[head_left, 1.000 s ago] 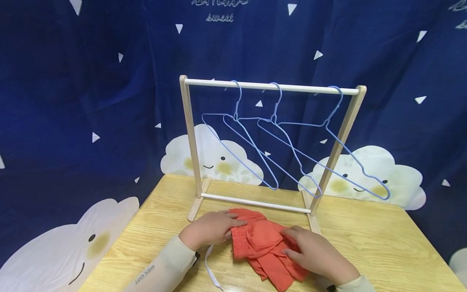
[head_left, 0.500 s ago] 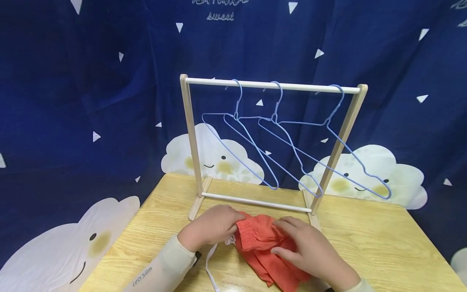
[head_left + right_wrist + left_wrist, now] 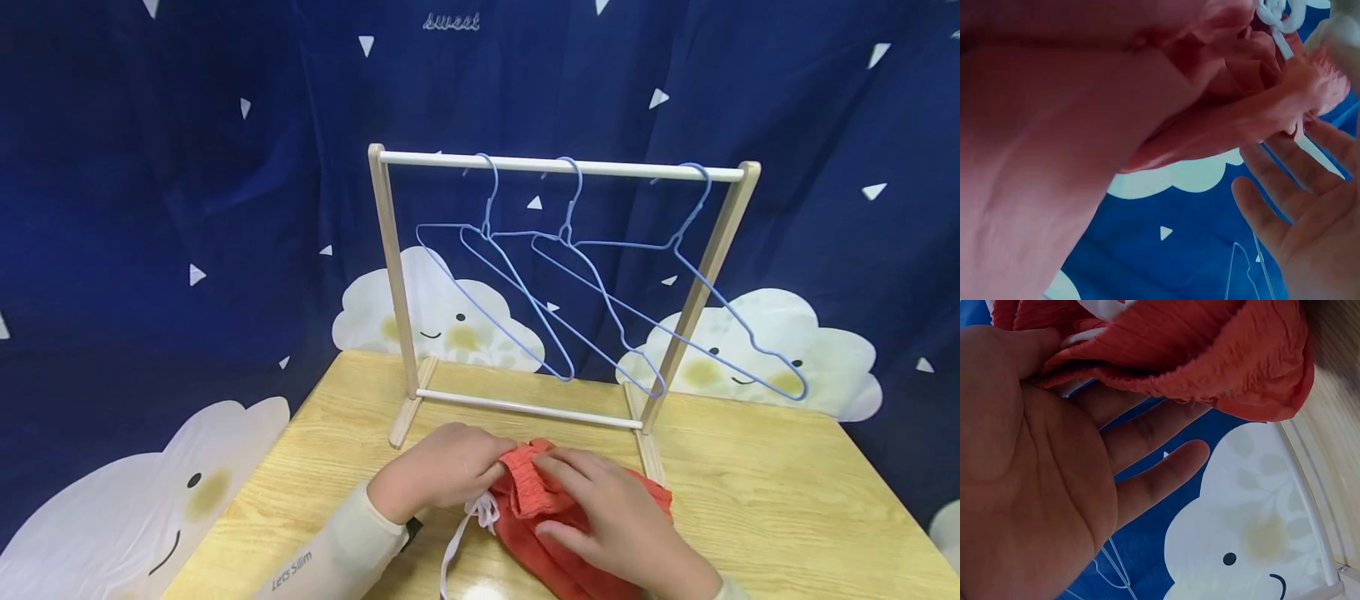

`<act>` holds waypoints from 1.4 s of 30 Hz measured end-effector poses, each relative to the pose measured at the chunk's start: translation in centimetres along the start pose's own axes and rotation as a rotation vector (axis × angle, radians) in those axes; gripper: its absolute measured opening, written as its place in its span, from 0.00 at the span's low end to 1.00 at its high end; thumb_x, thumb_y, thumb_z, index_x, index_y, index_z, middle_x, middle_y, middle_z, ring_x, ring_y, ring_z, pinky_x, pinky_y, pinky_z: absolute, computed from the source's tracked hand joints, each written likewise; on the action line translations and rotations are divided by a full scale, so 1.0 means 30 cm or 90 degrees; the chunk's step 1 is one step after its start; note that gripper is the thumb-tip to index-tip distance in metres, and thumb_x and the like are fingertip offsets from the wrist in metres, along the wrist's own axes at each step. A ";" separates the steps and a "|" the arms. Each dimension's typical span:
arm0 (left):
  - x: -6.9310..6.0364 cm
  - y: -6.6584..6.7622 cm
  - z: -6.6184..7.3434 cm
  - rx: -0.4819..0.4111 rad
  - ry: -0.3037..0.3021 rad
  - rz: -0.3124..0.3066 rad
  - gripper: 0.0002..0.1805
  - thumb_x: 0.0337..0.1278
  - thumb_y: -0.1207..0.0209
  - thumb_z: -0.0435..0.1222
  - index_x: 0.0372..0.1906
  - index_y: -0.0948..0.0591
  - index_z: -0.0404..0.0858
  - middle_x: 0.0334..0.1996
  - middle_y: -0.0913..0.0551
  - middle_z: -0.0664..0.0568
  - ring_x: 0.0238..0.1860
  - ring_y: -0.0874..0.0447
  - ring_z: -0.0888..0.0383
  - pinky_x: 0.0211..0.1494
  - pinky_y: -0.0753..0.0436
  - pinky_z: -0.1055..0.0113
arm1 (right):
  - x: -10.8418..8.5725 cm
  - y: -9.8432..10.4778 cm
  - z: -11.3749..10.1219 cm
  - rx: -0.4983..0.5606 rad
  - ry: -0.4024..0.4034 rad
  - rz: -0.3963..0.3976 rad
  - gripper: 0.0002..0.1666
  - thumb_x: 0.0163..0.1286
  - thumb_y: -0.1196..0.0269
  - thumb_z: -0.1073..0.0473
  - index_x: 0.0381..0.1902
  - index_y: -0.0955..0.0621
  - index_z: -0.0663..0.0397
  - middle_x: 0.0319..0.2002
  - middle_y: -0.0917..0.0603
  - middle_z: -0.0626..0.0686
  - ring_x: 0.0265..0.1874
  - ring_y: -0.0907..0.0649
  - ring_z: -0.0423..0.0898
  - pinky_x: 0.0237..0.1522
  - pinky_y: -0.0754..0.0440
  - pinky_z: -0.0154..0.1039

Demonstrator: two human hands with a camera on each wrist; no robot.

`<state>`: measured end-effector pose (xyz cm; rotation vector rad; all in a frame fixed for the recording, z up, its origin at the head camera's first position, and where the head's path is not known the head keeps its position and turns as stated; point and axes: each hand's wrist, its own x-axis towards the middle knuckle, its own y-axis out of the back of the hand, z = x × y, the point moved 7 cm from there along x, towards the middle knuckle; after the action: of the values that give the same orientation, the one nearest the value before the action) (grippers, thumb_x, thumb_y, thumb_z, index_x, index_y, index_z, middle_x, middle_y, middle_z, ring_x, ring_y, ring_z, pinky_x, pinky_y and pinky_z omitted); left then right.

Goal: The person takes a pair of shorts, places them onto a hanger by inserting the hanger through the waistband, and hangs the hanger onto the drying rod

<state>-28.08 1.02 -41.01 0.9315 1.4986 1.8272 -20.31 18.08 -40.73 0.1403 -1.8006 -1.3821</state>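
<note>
Red cloth with a gathered elastic band (image 3: 528,487) lies bunched on the table, a white cord (image 3: 454,546) trailing from its left side. My left hand (image 3: 446,467) pinches the band's left end; in the left wrist view, the thumb presses the red cloth (image 3: 1247,369) while the other fingers of that hand (image 3: 1041,475) extend beneath. On the band's right side rest the fingers of my right hand (image 3: 626,517), thumb spread apart. The right wrist view has this hand (image 3: 1319,228) with fairly straight fingers by the cloth (image 3: 1210,125); its exact contact is partly hidden.
Behind the hands stands a wooden rack with a white top rail (image 3: 626,169) and a low white bar (image 3: 525,408). Three blue hangers (image 3: 517,279) hang from it, the rightmost reaching past the right post (image 3: 697,292). A dark blue patterned curtain (image 3: 187,167) is behind.
The left hand has shifted slightly right with the band's end, which has turned and bunched up. My right hand has moved left over the band. More of the white cord shows.
</note>
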 end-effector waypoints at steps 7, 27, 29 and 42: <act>0.002 0.012 0.017 -0.020 0.010 -0.004 0.10 0.80 0.49 0.43 0.39 0.19 0.52 0.27 0.21 0.64 0.33 0.17 0.64 0.43 0.14 0.57 | 0.006 -0.008 -0.008 -0.006 0.004 0.015 0.34 0.75 0.29 0.42 0.75 0.21 0.42 0.61 0.13 0.43 0.54 0.11 0.43 0.54 0.10 0.47; -0.002 0.024 0.052 0.021 0.017 0.019 0.17 0.84 0.50 0.49 0.32 0.22 0.53 0.23 0.22 0.65 0.31 0.14 0.65 0.40 0.13 0.58 | 0.007 -0.013 -0.027 0.022 -0.019 -0.003 0.49 0.65 0.23 0.35 0.79 0.27 0.36 0.70 0.22 0.41 0.59 0.16 0.41 0.57 0.11 0.48; -0.002 0.024 0.057 0.023 0.012 0.016 0.16 0.83 0.49 0.49 0.31 0.22 0.53 0.22 0.22 0.65 0.29 0.16 0.65 0.39 0.14 0.58 | 0.005 -0.015 -0.027 0.010 -0.019 0.006 0.44 0.66 0.23 0.41 0.77 0.25 0.37 0.68 0.21 0.42 0.58 0.15 0.41 0.56 0.11 0.47; -0.005 0.014 0.048 0.022 0.017 0.005 0.16 0.80 0.44 0.47 0.29 0.23 0.53 0.21 0.24 0.64 0.26 0.20 0.65 0.37 0.16 0.58 | 0.010 -0.001 -0.015 0.034 0.005 0.058 0.18 0.80 0.36 0.53 0.65 0.20 0.41 0.53 0.15 0.36 0.52 0.15 0.35 0.56 0.14 0.41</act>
<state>-26.82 1.64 -40.45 0.9331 1.5503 1.8310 -20.21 17.56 -40.57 0.0903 -1.8156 -1.2694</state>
